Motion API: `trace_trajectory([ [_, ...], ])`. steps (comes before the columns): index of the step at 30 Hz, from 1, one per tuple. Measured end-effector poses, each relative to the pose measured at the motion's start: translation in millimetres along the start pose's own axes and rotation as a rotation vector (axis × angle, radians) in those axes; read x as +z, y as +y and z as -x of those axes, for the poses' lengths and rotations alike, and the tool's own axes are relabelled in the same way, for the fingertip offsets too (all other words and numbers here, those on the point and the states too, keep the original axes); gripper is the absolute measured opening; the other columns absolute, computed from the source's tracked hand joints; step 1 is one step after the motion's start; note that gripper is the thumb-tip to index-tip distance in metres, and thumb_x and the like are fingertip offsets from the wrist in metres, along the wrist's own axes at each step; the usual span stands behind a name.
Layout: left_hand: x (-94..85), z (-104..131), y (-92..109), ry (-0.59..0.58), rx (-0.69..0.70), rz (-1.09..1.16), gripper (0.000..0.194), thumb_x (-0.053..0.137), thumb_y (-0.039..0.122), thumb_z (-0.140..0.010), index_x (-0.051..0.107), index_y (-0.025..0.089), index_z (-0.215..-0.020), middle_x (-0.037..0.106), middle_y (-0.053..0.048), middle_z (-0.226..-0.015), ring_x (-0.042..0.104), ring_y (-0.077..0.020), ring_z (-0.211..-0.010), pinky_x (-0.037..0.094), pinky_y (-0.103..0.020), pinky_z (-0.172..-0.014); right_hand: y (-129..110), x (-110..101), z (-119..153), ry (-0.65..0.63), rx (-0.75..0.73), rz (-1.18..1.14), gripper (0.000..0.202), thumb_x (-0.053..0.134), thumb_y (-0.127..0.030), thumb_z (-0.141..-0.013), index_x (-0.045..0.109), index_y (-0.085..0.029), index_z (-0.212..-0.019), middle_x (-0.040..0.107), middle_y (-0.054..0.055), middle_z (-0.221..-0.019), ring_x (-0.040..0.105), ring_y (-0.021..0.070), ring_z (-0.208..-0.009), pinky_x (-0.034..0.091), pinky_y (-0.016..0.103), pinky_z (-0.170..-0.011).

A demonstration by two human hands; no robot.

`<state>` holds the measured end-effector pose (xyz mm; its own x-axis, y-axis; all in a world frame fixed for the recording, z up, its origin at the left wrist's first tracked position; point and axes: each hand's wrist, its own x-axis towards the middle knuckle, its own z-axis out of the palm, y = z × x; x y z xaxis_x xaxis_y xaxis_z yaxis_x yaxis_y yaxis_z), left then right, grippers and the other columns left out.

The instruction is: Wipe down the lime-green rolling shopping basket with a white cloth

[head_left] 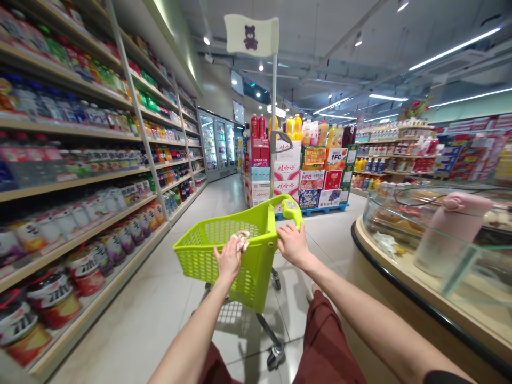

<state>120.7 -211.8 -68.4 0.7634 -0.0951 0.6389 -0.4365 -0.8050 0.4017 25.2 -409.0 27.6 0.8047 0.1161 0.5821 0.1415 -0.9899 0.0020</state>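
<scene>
A small green shopping cart (250, 277) with a perforated plastic basket stands in front of me, turned so its basket points left. My right hand (294, 245) is wrapped round the near end of its green handle (294, 210). Against the basket's near side, at the rim, my left hand (229, 258) is closed on a crumpled whitish-brown cloth (242, 241). Its fingertips are partly hidden by the cloth. A pole rises from the cart and carries a cream flag (252, 36) with a dark bear on it.
Tall shelves (120, 133) of bottles and cartons line the left side. Ahead, stacked drink boxes (286, 170) stand on a blue pallet (340, 208). A curved glass-topped counter (364, 240) is close on the right, with a pink bottle (452, 229) at it. Tiled floor (140, 298) surrounds the cart.
</scene>
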Motion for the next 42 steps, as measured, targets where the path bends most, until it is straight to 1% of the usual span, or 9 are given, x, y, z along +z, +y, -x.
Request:
trace_trajectory([
  [7, 6.4, -14, 60, -0.03, 0.267, 0.095, 0.036, 0.042, 0.024, -0.08, 0.046, 0.026, -0.116, 0.052, -0.005, -0.124, 0.048, -0.0202, -0.112, 0.011, -0.056, -0.104, -11, 11, -7, -0.05, -0.037, 0.034, 0.028, 0.044, -0.023, -0.078, 0.056, -0.019, -0.103, 0.057, 0.01, -0.099, 0.046, 0.0247, -0.098, 0.009, 0.051, -0.1],
  [10, 6.0, -15, 44, -0.044, 0.246, 0.068, 0.035, 0.042, 0.025, -0.08, 0.047, 0.025, -0.115, 0.055, -0.005, -0.121, 0.05, -0.021, -0.11, 0.01, -0.056, -0.104, -6, 12, -6, -0.052, -0.069, 0.006, 0.033, 0.045, -0.021, -0.076, 0.054, -0.02, -0.107, 0.056, 0.009, -0.103, 0.046, 0.0239, -0.1, 0.013, 0.048, -0.1],
  [15, -2.8, -8, 0, -0.064, 0.043, 0.014, 0.031, 0.04, 0.025, -0.081, 0.051, 0.023, -0.11, 0.057, -0.008, -0.116, 0.053, -0.0227, -0.103, 0.01, -0.057, -0.103, 5, 11, 2, -0.002, -0.122, -0.054, 0.033, 0.047, -0.019, -0.074, 0.058, -0.019, -0.104, 0.057, 0.009, -0.107, 0.046, 0.0224, -0.101, 0.015, 0.042, -0.099],
  [23, 3.2, -6, 51, -0.063, 0.299, 0.098, 0.034, 0.042, 0.024, -0.08, 0.046, 0.025, -0.114, 0.055, -0.004, -0.119, 0.048, -0.019, -0.11, 0.008, -0.054, -0.105, 20, 10, 9, 0.051, -0.132, -0.164, 0.029, 0.047, -0.021, -0.074, 0.063, -0.021, -0.098, 0.06, 0.006, -0.104, 0.05, 0.0198, -0.097, 0.021, 0.037, -0.093],
  [30, 1.2, 6, 3, -0.066, 0.148, 0.022, 0.031, 0.043, 0.021, -0.079, 0.05, 0.026, -0.108, 0.059, -0.008, -0.113, 0.053, -0.0232, -0.103, 0.005, -0.055, -0.105, 41, 10, 7, 0.055, -0.086, -0.158, 0.028, 0.044, -0.021, -0.076, 0.063, -0.021, -0.098, 0.061, 0.005, -0.104, 0.051, 0.0196, -0.098, 0.017, 0.039, -0.096],
  [32, 0.7, 7, 9, -0.06, 0.168, 0.02, 0.033, 0.042, 0.019, -0.079, 0.049, 0.026, -0.11, 0.057, -0.008, -0.116, 0.052, -0.023, -0.106, 0.004, -0.056, -0.105, 35, 13, 6, 0.026, -0.055, -0.11, 0.029, 0.043, -0.022, -0.078, 0.061, -0.022, -0.101, 0.06, 0.006, -0.105, 0.05, 0.0212, -0.099, 0.013, 0.044, -0.098],
  [36, 6.4, 8, 49, -0.043, 0.342, 0.046, 0.037, 0.041, 0.019, -0.08, 0.045, 0.025, -0.116, 0.052, -0.005, -0.125, 0.047, -0.0192, -0.114, 0.003, -0.055, -0.105, 13, 23, 7, -0.008, -0.07, -0.022, 0.035, 0.044, -0.023, -0.078, 0.055, -0.021, -0.111, 0.059, 0.009, -0.108, 0.045, 0.0247, -0.106, 0.005, 0.05, -0.101],
  [38, 8.5, 12, 53, -0.02, 0.389, 0.048, 0.037, 0.039, 0.018, -0.08, 0.046, 0.026, -0.116, 0.05, -0.005, -0.126, 0.046, -0.0185, -0.115, 0.004, -0.055, -0.105, 5, 28, 8, 0.004, -0.07, -0.01, 0.038, 0.044, -0.022, -0.077, 0.051, -0.021, -0.115, 0.057, 0.009, -0.111, 0.042, 0.0253, -0.111, 0.003, 0.05, -0.102],
  [42, 4.3, 22, 6, -0.001, 0.28, -0.005, 0.037, 0.04, 0.016, -0.078, 0.049, 0.027, -0.113, 0.053, -0.006, -0.123, 0.049, -0.021, -0.112, 0.008, -0.058, -0.103, 6, 34, 9, 0.002, -0.116, -0.028, 0.042, 0.044, -0.019, -0.076, 0.049, -0.02, -0.117, 0.054, 0.009, -0.117, 0.039, 0.0244, -0.116, 0.004, 0.049, -0.103],
])
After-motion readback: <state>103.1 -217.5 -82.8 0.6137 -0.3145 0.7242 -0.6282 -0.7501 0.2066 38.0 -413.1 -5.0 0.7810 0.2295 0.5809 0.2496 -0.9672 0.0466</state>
